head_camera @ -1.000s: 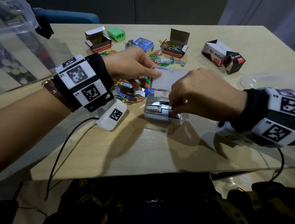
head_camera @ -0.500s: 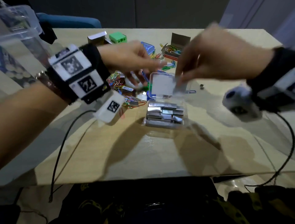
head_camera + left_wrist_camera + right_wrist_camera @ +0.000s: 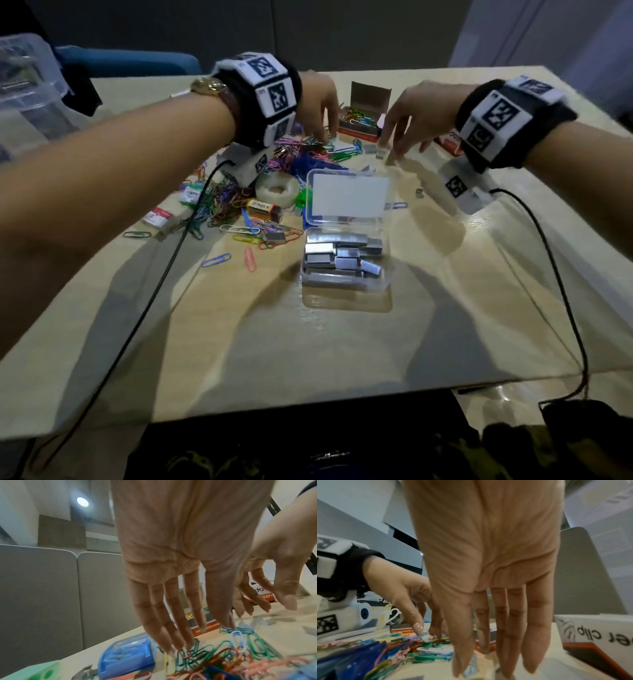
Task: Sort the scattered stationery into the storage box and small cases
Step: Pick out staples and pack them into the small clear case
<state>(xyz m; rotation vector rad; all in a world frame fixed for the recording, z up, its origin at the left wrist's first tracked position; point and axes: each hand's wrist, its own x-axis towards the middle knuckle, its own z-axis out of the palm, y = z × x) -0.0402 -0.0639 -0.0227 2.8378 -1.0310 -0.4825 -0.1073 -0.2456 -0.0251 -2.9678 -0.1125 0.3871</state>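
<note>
A small clear case (image 3: 346,263) packed with silver staple strips sits mid-table, its lid (image 3: 349,197) standing open. Both hands reach past it to the far side. My left hand (image 3: 322,133) points its straight fingers down onto a heap of coloured paper clips (image 3: 301,150); the left wrist view shows the fingertips (image 3: 178,646) touching the paper clips (image 3: 205,654). My right hand (image 3: 394,150) hangs with straight fingers over loose staple pieces (image 3: 375,150). In the right wrist view a small staple piece (image 3: 471,668) lies at the right hand's (image 3: 481,669) thumb tip.
An open red box of clips (image 3: 363,116) and a white paper clip box (image 3: 599,632) stand at the far side. A tape roll (image 3: 277,190), a battery (image 3: 263,207) and scattered clips lie left of the case. A large clear storage box (image 3: 24,89) stands far left. Near the left hand are a blue case (image 3: 126,654) and a green sharpener (image 3: 34,672).
My right hand left the staple case and moved to the far side of the table. My left hand let go of the lid and moved onto the clip heap.
</note>
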